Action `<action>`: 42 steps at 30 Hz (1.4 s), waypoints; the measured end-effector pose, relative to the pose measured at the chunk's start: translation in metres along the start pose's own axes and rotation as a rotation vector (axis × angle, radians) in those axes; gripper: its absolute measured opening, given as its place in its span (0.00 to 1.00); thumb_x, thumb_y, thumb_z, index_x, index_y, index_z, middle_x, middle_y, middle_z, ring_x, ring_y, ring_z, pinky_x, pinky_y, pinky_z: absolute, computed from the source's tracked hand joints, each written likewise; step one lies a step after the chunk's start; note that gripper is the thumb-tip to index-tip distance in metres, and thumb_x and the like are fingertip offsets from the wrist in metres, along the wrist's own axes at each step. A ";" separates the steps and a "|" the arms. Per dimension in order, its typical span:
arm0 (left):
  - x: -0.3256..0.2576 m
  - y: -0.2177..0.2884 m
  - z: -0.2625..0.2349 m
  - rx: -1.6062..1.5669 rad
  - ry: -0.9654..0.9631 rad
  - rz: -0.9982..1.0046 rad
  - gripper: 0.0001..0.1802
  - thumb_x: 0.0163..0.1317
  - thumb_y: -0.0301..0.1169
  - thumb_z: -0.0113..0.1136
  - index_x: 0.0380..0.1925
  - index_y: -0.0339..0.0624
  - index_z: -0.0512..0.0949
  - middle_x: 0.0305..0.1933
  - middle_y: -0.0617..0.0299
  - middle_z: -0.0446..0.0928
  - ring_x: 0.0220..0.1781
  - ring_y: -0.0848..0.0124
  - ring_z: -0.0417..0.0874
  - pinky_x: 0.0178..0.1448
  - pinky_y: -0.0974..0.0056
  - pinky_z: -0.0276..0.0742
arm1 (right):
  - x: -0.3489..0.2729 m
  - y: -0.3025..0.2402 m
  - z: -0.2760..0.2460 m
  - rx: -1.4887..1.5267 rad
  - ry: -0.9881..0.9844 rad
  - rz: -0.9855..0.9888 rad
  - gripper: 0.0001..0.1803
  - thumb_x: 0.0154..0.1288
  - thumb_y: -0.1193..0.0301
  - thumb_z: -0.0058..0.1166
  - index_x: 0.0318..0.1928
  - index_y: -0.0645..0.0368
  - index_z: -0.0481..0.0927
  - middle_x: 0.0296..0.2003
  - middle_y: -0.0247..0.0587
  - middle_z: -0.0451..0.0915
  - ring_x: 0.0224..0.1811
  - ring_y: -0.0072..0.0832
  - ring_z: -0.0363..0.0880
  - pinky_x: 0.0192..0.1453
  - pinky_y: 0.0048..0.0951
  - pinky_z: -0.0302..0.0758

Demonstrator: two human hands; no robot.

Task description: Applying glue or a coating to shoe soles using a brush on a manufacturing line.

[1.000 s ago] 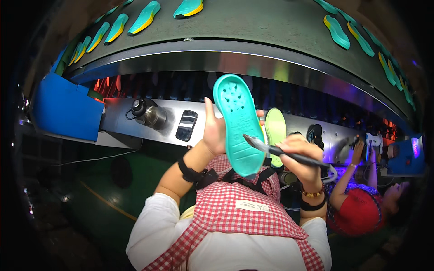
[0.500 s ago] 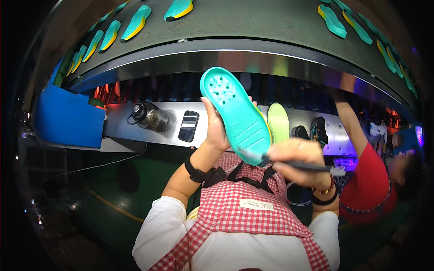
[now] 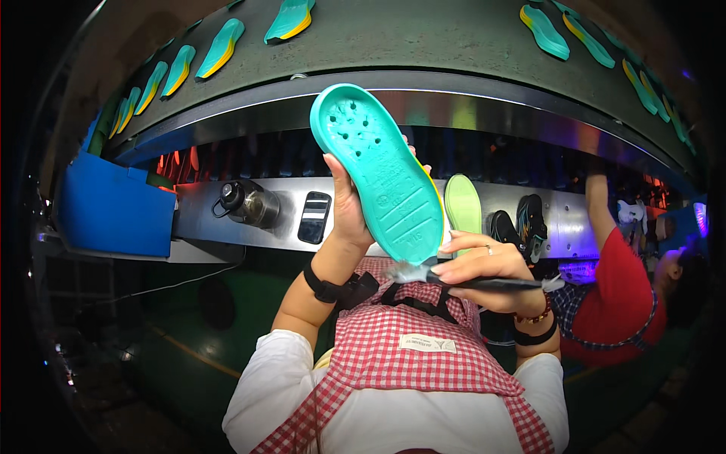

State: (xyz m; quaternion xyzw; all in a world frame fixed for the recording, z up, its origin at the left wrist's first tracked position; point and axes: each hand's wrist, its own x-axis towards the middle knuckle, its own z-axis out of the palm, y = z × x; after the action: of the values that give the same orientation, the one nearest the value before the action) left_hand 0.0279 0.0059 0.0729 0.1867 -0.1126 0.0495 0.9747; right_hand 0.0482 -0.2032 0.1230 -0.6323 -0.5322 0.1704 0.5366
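Note:
My left hand (image 3: 349,208) grips a teal shoe sole (image 3: 389,181) with a yellow edge, tilted, its hollow face toward me. Several dark holes mark its upper end, and grooved lines cross the lower part. In my right hand (image 3: 495,274) is a brush with a black handle (image 3: 499,284). The brush's pale, wet-looking bristles (image 3: 408,272) lie at the sole's lower end; I cannot tell whether they touch it. My right fingertips are close to the sole's lower right edge.
A conveyor belt (image 3: 423,45) carries teal-and-yellow soles beyond a metal rail (image 3: 446,102). On the metal shelf (image 3: 291,197) are a bottle (image 3: 257,203), a phone (image 3: 314,217), a light-green insole (image 3: 463,204) and dark shoes (image 3: 531,216). A person in red (image 3: 616,303) reaches toward the belt at right.
The sole has moved up and slightly left in my left hand. The brush has come down off its lower face toward the tip. The soles on the belt have shifted left.

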 end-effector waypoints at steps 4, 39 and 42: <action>-0.001 0.005 0.020 0.047 0.027 0.064 0.46 0.52 0.68 0.36 0.58 0.39 0.58 0.57 0.53 0.65 0.56 0.58 0.68 0.61 0.46 0.61 | -0.006 0.021 -0.004 0.480 0.290 0.195 0.10 0.49 0.80 0.57 0.35 0.64 0.78 0.38 0.48 0.79 0.53 0.41 0.71 0.61 0.45 0.61; 0.009 0.012 0.017 0.084 0.106 -0.286 0.35 0.62 0.53 0.33 0.58 0.34 0.59 0.58 0.42 0.64 0.56 0.49 0.69 0.61 0.48 0.63 | 0.021 -0.002 -0.017 -0.145 0.192 -0.067 0.11 0.43 0.81 0.60 0.32 0.62 0.79 0.33 0.44 0.80 0.38 0.35 0.80 0.44 0.30 0.75; 0.016 0.015 0.019 -0.011 0.088 -0.374 0.26 0.64 0.42 0.38 0.55 0.34 0.63 0.52 0.46 0.71 0.50 0.58 0.76 0.55 0.55 0.71 | 0.025 -0.004 -0.011 -0.033 -0.043 -0.091 0.10 0.42 0.79 0.62 0.30 0.61 0.79 0.32 0.44 0.81 0.37 0.35 0.80 0.43 0.31 0.75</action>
State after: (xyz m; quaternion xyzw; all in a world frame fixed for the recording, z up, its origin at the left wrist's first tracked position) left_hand 0.0374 0.0133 0.0989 0.1967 -0.0336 -0.1251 0.9719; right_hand 0.0646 -0.1878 0.1400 -0.6122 -0.5747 0.1507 0.5217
